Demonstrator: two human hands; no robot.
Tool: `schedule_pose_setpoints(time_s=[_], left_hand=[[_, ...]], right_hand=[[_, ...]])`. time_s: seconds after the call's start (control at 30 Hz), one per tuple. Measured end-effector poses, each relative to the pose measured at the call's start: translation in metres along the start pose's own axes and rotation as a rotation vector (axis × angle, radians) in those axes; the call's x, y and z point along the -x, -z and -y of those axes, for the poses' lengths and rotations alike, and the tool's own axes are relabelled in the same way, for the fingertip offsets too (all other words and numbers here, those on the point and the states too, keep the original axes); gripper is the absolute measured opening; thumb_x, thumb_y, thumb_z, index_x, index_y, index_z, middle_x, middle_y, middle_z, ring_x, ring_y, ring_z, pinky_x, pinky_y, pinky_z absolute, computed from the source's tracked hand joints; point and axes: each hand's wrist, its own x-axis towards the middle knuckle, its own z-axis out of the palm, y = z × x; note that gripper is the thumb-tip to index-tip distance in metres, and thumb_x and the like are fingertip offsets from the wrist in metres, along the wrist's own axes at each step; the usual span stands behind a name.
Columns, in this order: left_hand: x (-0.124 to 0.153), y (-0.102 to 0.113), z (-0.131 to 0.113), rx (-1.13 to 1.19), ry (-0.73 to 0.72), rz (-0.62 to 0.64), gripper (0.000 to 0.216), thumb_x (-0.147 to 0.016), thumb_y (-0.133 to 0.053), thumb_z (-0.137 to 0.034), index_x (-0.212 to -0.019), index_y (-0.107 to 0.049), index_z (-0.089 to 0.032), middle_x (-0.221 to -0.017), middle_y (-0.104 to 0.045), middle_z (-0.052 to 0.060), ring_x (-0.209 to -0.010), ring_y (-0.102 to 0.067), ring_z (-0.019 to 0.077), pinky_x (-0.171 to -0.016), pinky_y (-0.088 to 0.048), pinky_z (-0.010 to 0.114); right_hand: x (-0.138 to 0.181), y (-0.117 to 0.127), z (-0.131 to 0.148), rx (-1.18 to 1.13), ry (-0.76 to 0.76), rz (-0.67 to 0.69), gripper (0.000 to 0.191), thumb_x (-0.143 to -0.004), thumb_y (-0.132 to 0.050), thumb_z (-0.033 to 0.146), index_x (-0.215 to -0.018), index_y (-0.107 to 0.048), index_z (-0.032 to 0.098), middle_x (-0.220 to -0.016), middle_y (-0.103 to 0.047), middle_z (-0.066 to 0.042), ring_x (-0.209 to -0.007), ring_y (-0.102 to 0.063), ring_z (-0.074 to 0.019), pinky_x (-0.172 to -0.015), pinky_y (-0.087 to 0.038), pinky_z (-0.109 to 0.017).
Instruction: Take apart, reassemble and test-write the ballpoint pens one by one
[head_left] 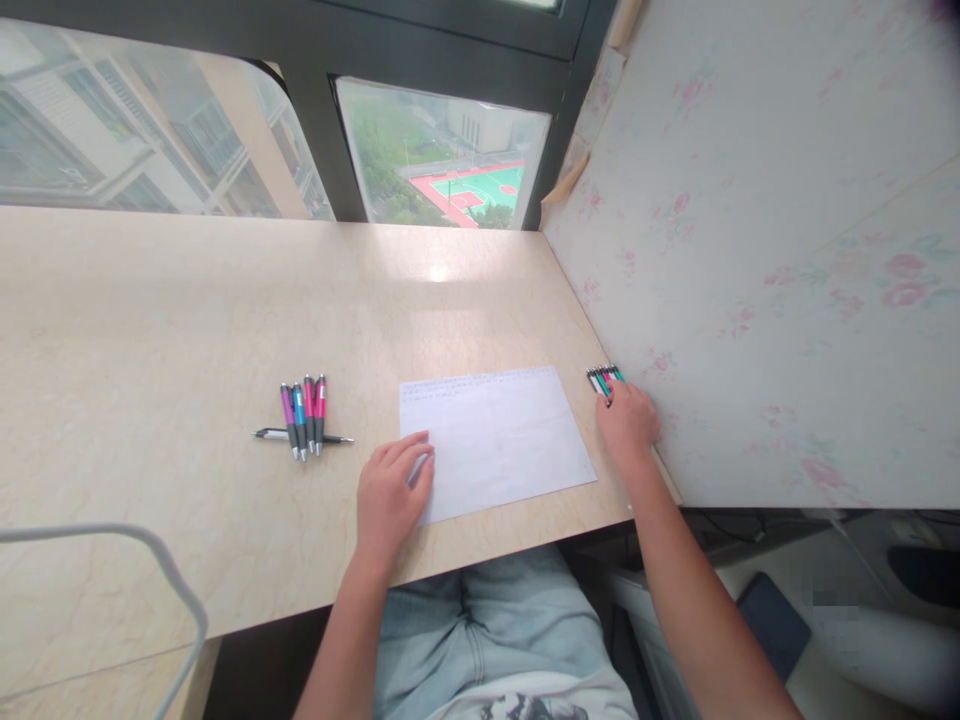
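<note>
Row of slim pens (603, 380) lay at the right hand's (631, 425) fingertips, side by side, far ends pointing past the fingers toward the window (442, 155). Barrels straight and smooth, green, white and dark; near ends hidden by the fingers. Right fingers bent down over these ends; could not tell whether they gripped any or only touched.

White paper (499, 440), a thin flat rectangle, lay between the hands, left of the right fingers. Small lines of writing ran along its far edge, beyond the left fingertips; too small to read. Left hand (391, 490) rested palm down over the paper's near left side, fingers together and slightly curled, thumb a narrow gap from them, nothing seen in the grasp.

Well left of the left fingers: four coloured pens (300, 410), purple, blue and two pink, with dark grips and shiny pointed tips. They lay across a black pen (339, 440), its two ends showing on either side.

Under everything, a smooth pale table (150, 320) with faint marbling, glossy beyond the fingers. Flowered wallpaper (720, 250) rose just right of the right hand. A thick grey cable (169, 570) curved over the near left, well apart from the left fingers.
</note>
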Motion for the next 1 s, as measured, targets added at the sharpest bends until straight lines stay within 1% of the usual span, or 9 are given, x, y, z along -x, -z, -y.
schedule_pose_setpoints(time_s=[0.17,0.33,0.53,0.63,0.9,1.0], left_hand=[[0.0000,0.0001,0.0003,-0.004,-0.007,-0.004,0.017,-0.088,-0.055,-0.027,-0.096,-0.069,-0.023,-0.116,-0.070,0.005,-0.105,-0.061,0.0256,-0.094,-0.047,0.044],[-0.0005,0.0002,0.0001,-0.002,-0.008,-0.002,0.016,-0.088,-0.055,-0.027,-0.096,-0.069,-0.024,-0.116,-0.070,0.005,-0.105,-0.061,0.0257,-0.095,-0.047,0.044],[-0.0004,0.0001,0.0006,0.003,-0.010,-0.004,0.016,-0.087,-0.055,-0.026,-0.095,-0.069,-0.024,-0.116,-0.070,0.005,-0.105,-0.061,0.0257,-0.094,-0.047,0.044],[-0.0004,0.0003,0.0006,0.003,-0.011,-0.003,0.016,-0.088,-0.055,-0.027,-0.095,-0.069,-0.024,-0.116,-0.070,0.005,-0.105,-0.061,0.0258,-0.094,-0.047,0.044],[0.0002,0.0006,0.0001,-0.001,-0.009,-0.002,0.016,-0.088,-0.055,-0.027,-0.096,-0.068,-0.024,-0.116,-0.070,0.005,-0.104,-0.061,0.0253,-0.094,-0.047,0.043],[0.0001,0.0000,0.0012,0.007,-0.011,-0.001,0.016,-0.088,-0.055,-0.027,-0.096,-0.068,-0.024,-0.117,-0.070,0.005,-0.105,-0.061,0.0254,-0.094,-0.047,0.043]], right_hand=[[0.0001,0.0003,-0.0001,-0.002,0.008,0.009,0.030,-0.092,-0.051,0.027,-0.118,-0.062,0.016,-0.108,-0.066,-0.014,-0.098,-0.057,-0.0255,-0.073,-0.037,-0.033],[0.0001,0.0003,0.0006,-0.007,0.016,-0.003,0.029,-0.091,-0.053,0.028,-0.115,-0.064,0.017,-0.105,-0.066,-0.012,-0.098,-0.056,-0.0252,-0.073,-0.037,-0.033],[-0.0008,-0.0012,0.0015,-0.025,0.002,-0.017,0.025,-0.091,-0.049,0.029,-0.100,-0.070,0.017,-0.101,-0.065,-0.012,-0.096,-0.055,-0.0245,-0.069,-0.036,-0.032],[-0.0011,-0.0024,0.0013,-0.027,-0.011,-0.019,0.024,-0.091,-0.049,0.028,-0.097,-0.070,0.017,-0.099,-0.065,-0.011,-0.094,-0.055,-0.0240,-0.069,-0.036,-0.032],[0.0009,-0.0022,0.0048,-0.039,-0.033,-0.024,0.022,-0.091,-0.048,0.027,-0.095,-0.068,0.017,-0.098,-0.064,-0.012,-0.094,-0.055,-0.0247,-0.068,-0.036,-0.032],[0.0012,0.0010,0.0062,-0.053,-0.049,-0.037,0.022,-0.090,-0.049,0.027,-0.100,-0.067,0.017,-0.100,-0.065,-0.012,-0.095,-0.055,-0.0251,-0.068,-0.035,-0.032]])
